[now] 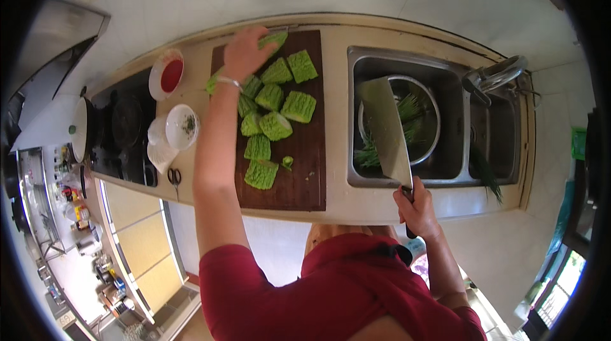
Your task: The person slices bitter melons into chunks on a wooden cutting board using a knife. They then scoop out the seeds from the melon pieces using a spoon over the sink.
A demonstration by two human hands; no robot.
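Note:
My left hand (248, 52) reaches over the far edge of a dark wooden cutting board (300, 164), its fingers at a green bitter melon piece (274, 43); whether they grip it is unclear. More cut bitter melon pieces (275, 126) lie on the board, with a small green end piece (287, 163) near them. In my right hand (419, 207) is the black handle of a cleaver (386, 126), its broad blade over the left sink basin. Beneath the blade, a round metal bowl (437, 126) and leafy greens (410, 111) sit in that basin, partly hidden.
Left of the board are a bowl of red liquid (172, 76), a white bowl with chopped greens (182, 127), black-handled scissors (174, 178) and a black stove (126, 126). A faucet (496, 76) stands behind the double sink (465, 150); long green leaves (487, 176) hang over its front rim.

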